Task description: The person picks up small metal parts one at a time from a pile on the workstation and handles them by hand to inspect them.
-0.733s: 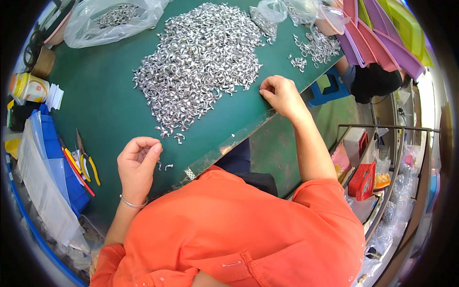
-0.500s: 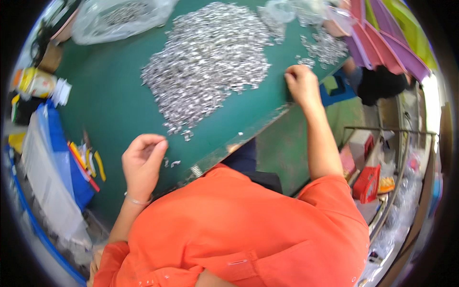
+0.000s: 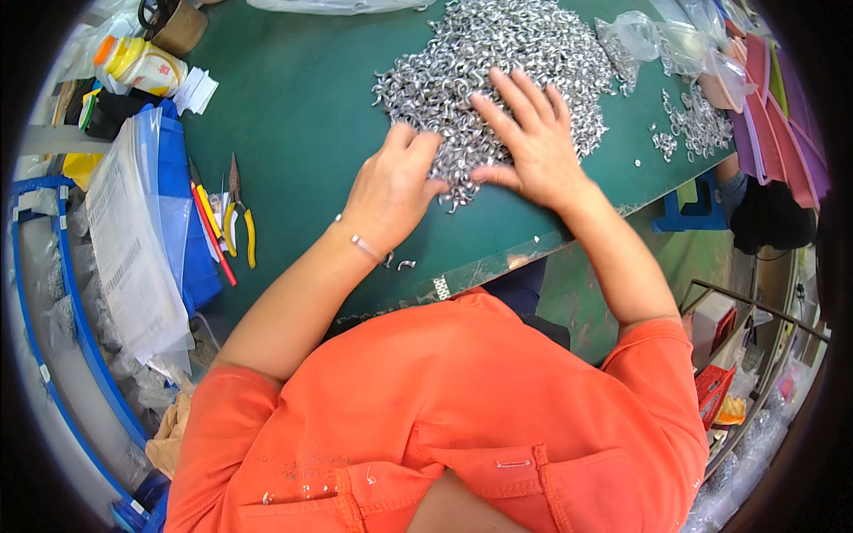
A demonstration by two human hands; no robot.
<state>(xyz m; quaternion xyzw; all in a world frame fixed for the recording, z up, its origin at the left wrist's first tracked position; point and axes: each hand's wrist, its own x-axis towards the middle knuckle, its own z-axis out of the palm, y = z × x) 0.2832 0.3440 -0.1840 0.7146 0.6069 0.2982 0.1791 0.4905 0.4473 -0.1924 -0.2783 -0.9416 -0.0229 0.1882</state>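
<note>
A large heap of small curved silvery metal pieces (image 3: 524,44) lies on the green table. My right hand (image 3: 538,151) is spread palm down on the heap's near side, fingers apart, thumb towards the left. At its near left edge is my left hand (image 3: 386,186), its fingers bent and the thumb apart from the forefinger. Metal pieces show between that thumb and forefinger; the other fingertips are hidden. No piece is seen gripped in either hand. A loose metal piece (image 3: 406,264) lies by my left wrist.
Yellow-handled pliers (image 3: 238,218) and a red pencil-like stick (image 3: 213,233) lie at left, beside plastic-covered papers (image 3: 133,249) and a yellow jar (image 3: 147,67). A smaller group of metal pieces (image 3: 702,124) and clear bags (image 3: 635,35) are at right. Another person's dark-haired head (image 3: 773,213) shows beyond the edge.
Both hands have come onto the heap: the left moved forward and right, the right moved left from the table edge and spread its fingers. The view has shifted as well.
</note>
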